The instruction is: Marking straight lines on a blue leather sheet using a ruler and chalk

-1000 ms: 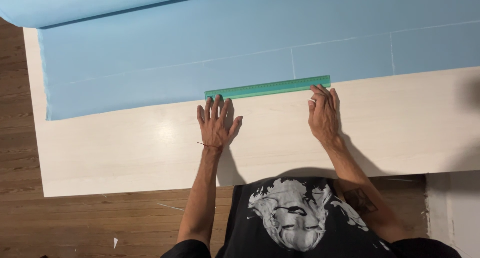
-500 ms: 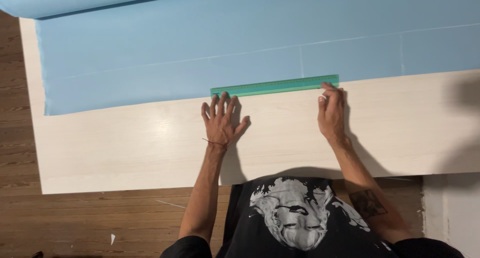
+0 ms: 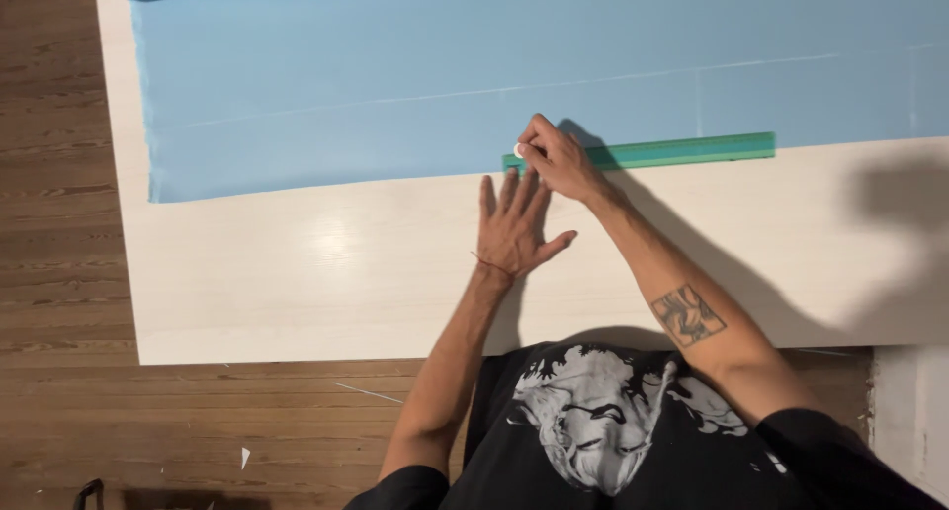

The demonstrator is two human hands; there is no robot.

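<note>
Brown wooden floor (image 3: pixel 59 273) shows on the left, and on it sits a big pale counter (image 3: pixel 297 273) that fills most of the view. Your right hand (image 3: pixel 556 157) has its fingers (image 3: pixel 534 146) pinched tight on a small white piece (image 3: pixel 520 150), right at the left end of the long green ruler (image 3: pixel 682 150). It is too small to tell what the white piece is. Your left hand (image 3: pixel 514 228) lies flat with its fingers spread wide open, holding nothing, pressing on the counter just below the ruler's left end and just beside your right hand. The ruler lies flat along the bottom edge of a big blue sheet (image 3: pixel 445 75), where the blue meets the pale counter. The sheet covers the top part of the counter and has thin light lines drawn across it. Your right arm reaches across in front of your black shirt (image 3: pixel 613 441), and its shadow falls on the counter.
</note>
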